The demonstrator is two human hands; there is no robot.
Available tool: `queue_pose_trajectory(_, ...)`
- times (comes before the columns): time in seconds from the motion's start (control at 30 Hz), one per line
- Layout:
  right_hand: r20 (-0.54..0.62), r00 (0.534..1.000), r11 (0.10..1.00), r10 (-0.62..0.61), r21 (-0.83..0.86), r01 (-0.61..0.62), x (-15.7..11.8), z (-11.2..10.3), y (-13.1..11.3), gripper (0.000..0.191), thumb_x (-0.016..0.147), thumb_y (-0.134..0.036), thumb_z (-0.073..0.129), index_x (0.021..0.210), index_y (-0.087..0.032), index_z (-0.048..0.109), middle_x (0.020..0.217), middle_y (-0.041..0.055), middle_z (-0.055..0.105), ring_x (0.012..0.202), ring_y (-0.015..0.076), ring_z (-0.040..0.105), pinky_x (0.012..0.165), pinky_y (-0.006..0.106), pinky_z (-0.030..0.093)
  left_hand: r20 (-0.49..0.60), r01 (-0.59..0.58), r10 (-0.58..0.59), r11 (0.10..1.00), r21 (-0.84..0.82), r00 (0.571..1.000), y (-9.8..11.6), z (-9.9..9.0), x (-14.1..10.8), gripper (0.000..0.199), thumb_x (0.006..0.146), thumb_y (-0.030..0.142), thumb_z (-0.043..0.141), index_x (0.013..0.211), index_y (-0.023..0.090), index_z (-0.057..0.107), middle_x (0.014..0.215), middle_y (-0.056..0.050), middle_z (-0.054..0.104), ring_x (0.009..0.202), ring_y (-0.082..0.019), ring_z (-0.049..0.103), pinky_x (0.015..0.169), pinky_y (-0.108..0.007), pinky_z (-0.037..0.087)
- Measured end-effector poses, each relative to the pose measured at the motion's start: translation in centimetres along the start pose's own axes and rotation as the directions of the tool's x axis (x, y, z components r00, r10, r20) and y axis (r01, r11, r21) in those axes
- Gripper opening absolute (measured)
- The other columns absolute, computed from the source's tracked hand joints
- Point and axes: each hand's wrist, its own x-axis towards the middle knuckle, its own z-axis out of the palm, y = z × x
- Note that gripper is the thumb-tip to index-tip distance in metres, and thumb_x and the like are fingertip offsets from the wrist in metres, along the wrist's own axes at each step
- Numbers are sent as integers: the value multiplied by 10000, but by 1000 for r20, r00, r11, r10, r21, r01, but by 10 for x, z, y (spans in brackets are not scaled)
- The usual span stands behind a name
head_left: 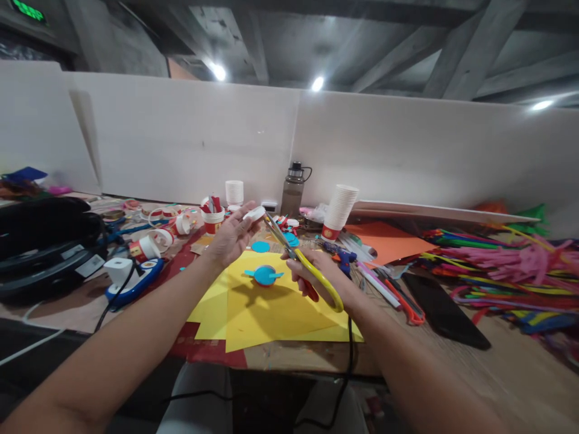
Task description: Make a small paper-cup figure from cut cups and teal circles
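Over the far part of the yellow paper (271, 322), my left hand (230, 236) grips a small white round piece that looks like a paper cup bottom (254, 213). Scissors (319, 274) with yellow and red handles are in my right hand (316, 270). Their blades point up and left, with the tips at the white piece; whether they cut into it I cannot tell. Below lies a blue paper disc with side strips (265, 275), on the yellow sheets. Another blue disc (260, 246) is just beyond it.
A water bottle (293, 190) and a stack of paper cups (340, 211) stand at the back. To the right are a blue glue gun (346, 258), a black phone (446, 308) and many pipe cleaners (520, 271). Leftward sit a blue and white power strip (136, 280) and cut cups (145, 248).
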Motion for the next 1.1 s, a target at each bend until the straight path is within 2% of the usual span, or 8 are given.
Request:
queue_pose_trajectory(0.17, -15, 998, 998, 60, 23, -60, -2, 4, -3, 390, 870, -526, 521, 961, -150, 574, 592, -42, 526, 389, 75, 502, 315, 171, 358, 117, 83, -81, 997, -10, 990, -4, -2, -4, 296, 812, 202, 700, 1102, 154, 676, 1163, -99, 693, 1020, -148, 655, 869, -246, 509)
queue_pose_trajectory(0.33, -48, 999, 999, 6, -39, -8, -1, 5, 2, 358, 868, -502, 540, 990, -169, 590, 645, -41, 548, 402, 57, 515, 356, 158, 406, 153, 94, -92, 996, -9, 984, -3, -2, -5, 278, 855, 210, 624, 1118, 142, 684, 1226, -120, 670, 1083, -170, 637, 929, -276, 495)
queue_pose_trajectory(0.5, -75, 997, 997, 21, -79, -26, 0, 6, 7, 335, 853, -499, 563, 972, -187, 596, 625, -46, 540, 400, 68, 530, 346, 151, 391, 134, 53, -49, 998, -21, 990, -3, -1, -5, 261, 843, 212, 618, 1064, 114, 715, 1148, -115, 703, 1082, -181, 643, 1026, -293, 457)
queue_pose_trajectory(0.63, -61, 997, 998, 39, -48, -42, -3, 9, 1, 341, 868, -514, 531, 930, -184, 586, 602, -52, 522, 387, 64, 517, 343, 148, 378, 87, 12, -13, 1000, 7, 996, -5, 3, -6, 228, 830, 194, 651, 1027, 109, 728, 1087, -101, 723, 1020, -152, 664, 1011, -249, 466)
queue_pose_trajectory(0.9, -75, 992, 995, 102, -8, -103, -4, 10, -3, 352, 860, -530, 537, 802, -182, 534, 542, -61, 506, 351, 43, 454, 338, 141, 356, 35, 31, -30, 999, -15, 999, -8, 5, -6, 188, 834, 178, 644, 984, 104, 729, 1021, -100, 741, 1007, -170, 680, 991, -275, 498)
queue_pose_trajectory(1.1, -53, 988, 990, 142, 17, -141, -4, 10, -7, 338, 858, -512, 544, 764, -189, 508, 472, -80, 463, 323, 41, 417, 335, 137, 343, -10, 39, -39, 999, 6, 999, -10, 6, -6, 173, 823, 204, 667, 954, 108, 724, 1011, -107, 744, 999, -185, 689, 1033, -314, 474)
